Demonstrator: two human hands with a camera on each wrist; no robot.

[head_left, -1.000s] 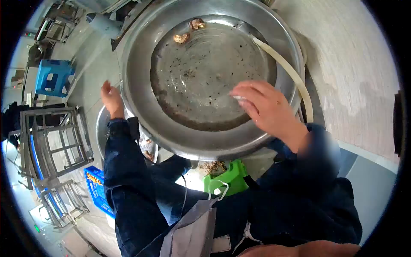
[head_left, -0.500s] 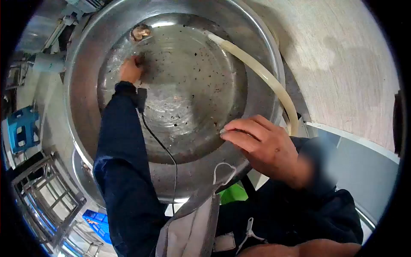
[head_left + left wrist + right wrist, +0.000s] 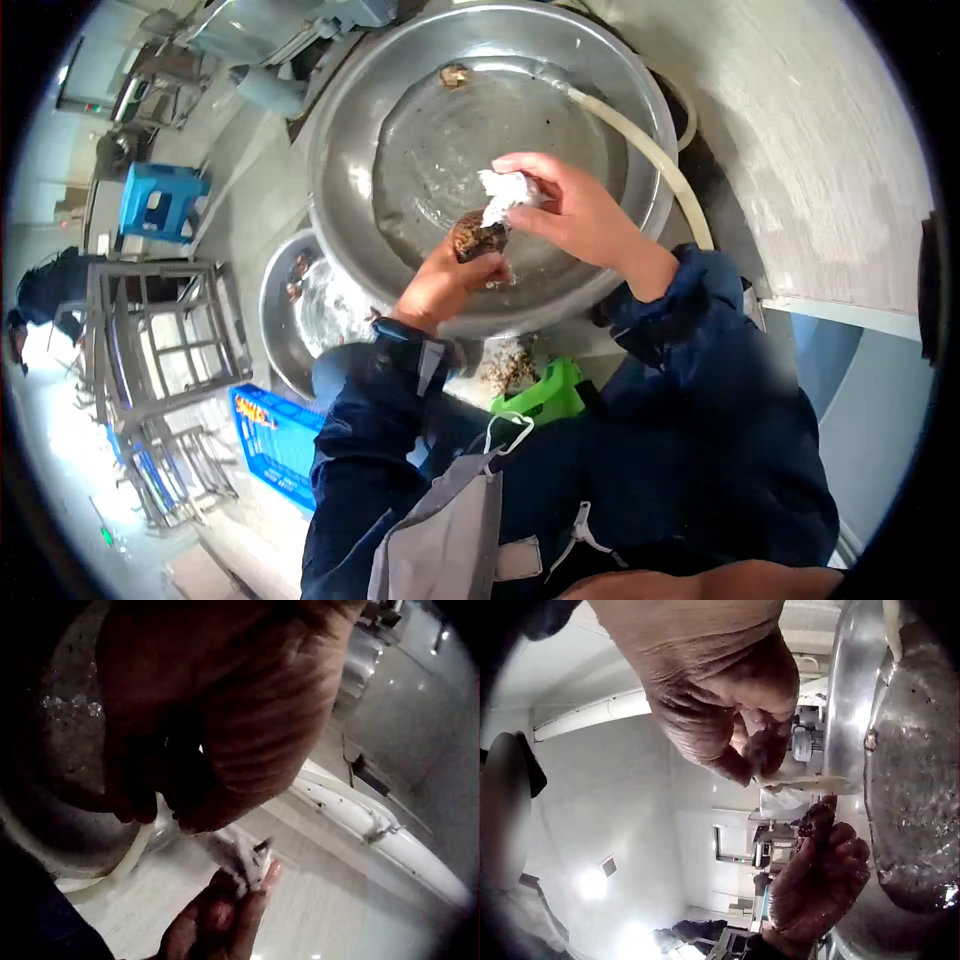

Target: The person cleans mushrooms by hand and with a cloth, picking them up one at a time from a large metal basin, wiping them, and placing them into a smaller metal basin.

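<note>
Over the large steel basin (image 3: 345, 150), my left hand (image 3: 440, 283) grips a brown, rough, speckled lump (image 3: 474, 238) by its lower part. My right hand (image 3: 590, 220) pinches a crumpled white cloth-like piece (image 3: 510, 195) just above that lump; the two overlap in the head view. From the right wrist, the white piece (image 3: 806, 784) hangs as a thin strip from the fingertips, with the dark lump (image 3: 817, 817) below it. A second brown lump (image 3: 454, 76) lies at the far side of the basin, which holds shallow water with dark specks.
A pale hose (image 3: 640, 140) curves over the basin's right side into the water. At the left stands a smaller steel basin (image 3: 278, 335) with pieces inside. Nearby are a blue crate (image 3: 280, 455), a green object (image 3: 548, 395), a blue stool (image 3: 155, 210) and metal racks (image 3: 165, 340).
My left hand reached into the basin and came back nearer with one of the two lumps. My right hand has moved over it, the white piece still between its fingers.
</note>
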